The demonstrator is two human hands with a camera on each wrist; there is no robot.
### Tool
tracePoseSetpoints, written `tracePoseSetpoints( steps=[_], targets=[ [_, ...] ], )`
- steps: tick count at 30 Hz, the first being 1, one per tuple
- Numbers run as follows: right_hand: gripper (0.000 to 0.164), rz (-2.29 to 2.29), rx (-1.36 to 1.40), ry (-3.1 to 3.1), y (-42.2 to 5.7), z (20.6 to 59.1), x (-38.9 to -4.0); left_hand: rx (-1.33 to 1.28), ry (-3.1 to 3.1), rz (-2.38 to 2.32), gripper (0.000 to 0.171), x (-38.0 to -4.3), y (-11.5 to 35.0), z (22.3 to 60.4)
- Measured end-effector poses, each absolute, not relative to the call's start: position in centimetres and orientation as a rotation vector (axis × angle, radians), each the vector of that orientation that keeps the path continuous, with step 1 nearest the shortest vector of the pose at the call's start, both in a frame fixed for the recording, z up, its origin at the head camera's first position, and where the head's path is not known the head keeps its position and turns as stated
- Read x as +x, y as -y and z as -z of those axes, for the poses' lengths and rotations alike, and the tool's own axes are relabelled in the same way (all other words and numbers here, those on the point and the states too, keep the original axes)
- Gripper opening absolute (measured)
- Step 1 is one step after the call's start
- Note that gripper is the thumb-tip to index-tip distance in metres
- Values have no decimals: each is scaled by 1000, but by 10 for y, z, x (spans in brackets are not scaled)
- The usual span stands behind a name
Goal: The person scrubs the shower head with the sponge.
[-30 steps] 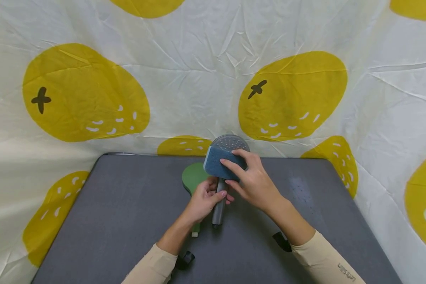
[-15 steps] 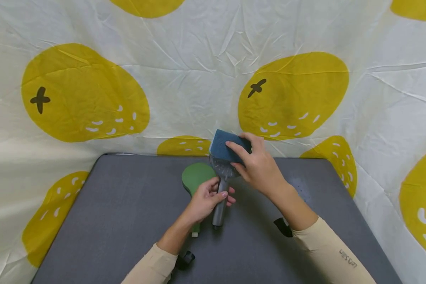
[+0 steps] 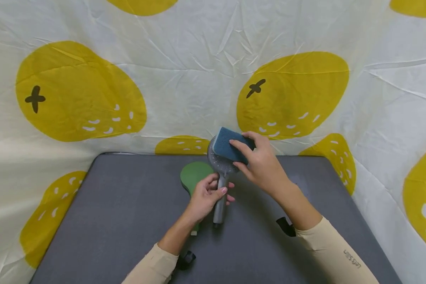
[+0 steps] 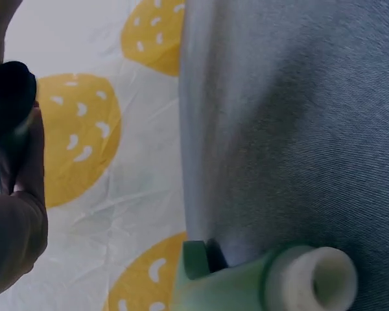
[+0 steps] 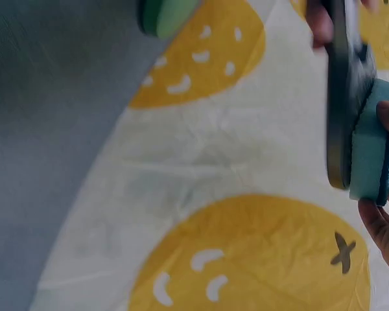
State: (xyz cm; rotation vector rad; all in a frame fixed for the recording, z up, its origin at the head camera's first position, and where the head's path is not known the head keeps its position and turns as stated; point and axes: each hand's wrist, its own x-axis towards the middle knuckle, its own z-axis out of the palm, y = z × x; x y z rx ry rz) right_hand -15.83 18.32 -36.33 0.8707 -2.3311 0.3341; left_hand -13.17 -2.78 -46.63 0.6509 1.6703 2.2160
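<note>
My left hand (image 3: pixel 206 198) grips the handle of a grey shower head (image 3: pixel 219 162), its round nozzle face tilted up above the table. A blue sponge (image 3: pixel 230 145) is pinched between the thumb and fingers of my right hand (image 3: pixel 264 165). In the right wrist view the pale side of the sponge (image 5: pixel 371 146) lies against the face of the shower head (image 5: pixel 340 110), its darker layer under my fingers. The left wrist view shows the handle end (image 4: pixel 13 91) poking out of my left hand (image 4: pixel 19 220).
A green paddle-shaped object (image 3: pixel 194 175) with a pale hollow tip (image 4: pixel 324 285) lies on the grey table (image 3: pixel 135 213), partly behind my left hand. Behind the table's far edge hangs a white cloth (image 3: pixel 191 98) with yellow fruit prints.
The sponge and my right hand have shifted up and slightly right across the shower head's face, after covering its lower part. My left hand keeps its grip on the handle, whose head has tilted.
</note>
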Motion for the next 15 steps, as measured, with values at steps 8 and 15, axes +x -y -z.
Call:
tracePoseSetpoints(
  steps=[8, 15],
  targets=[
    [63, -380, 921, 2342, -175, 389, -133, 648, -1617, -2280, 56, -130, 29, 461],
    [64, -360, 957, 2317, -175, 397, -124, 638, -1624, -2303, 54, -129, 31, 461]
  ],
)
